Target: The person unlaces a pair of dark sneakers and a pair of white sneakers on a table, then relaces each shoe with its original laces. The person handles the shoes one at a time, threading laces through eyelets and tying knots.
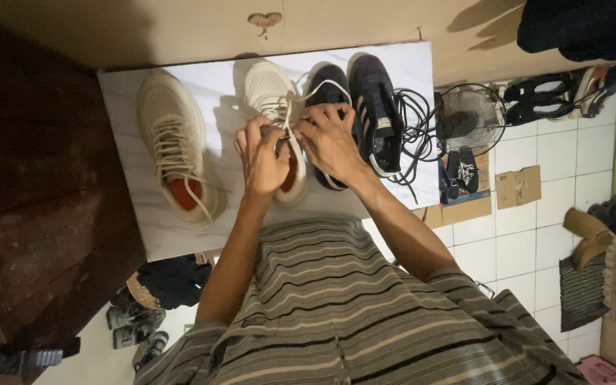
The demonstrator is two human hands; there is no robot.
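Observation:
On a white marble-look tabletop (180, 235) stand two cream sneakers and two black sneakers. My left hand (262, 157) and my right hand (329, 139) are over the right cream sneaker (269, 89), both pinching its cream lace (315, 91), which loops up toward the toe. The other cream sneaker (172, 142) lies to the left with its laces loose and an orange insole showing. The black sneakers (376, 110) with white stripes stand to the right, one partly hidden under my right hand.
A black cable (415, 125) coils at the table's right edge. Below on the white tiled floor are a small fan (468, 117), sandals (458, 171), cardboard pieces (518, 187) and more shoes (137, 321). A dark wooden surface (37, 178) runs along the left.

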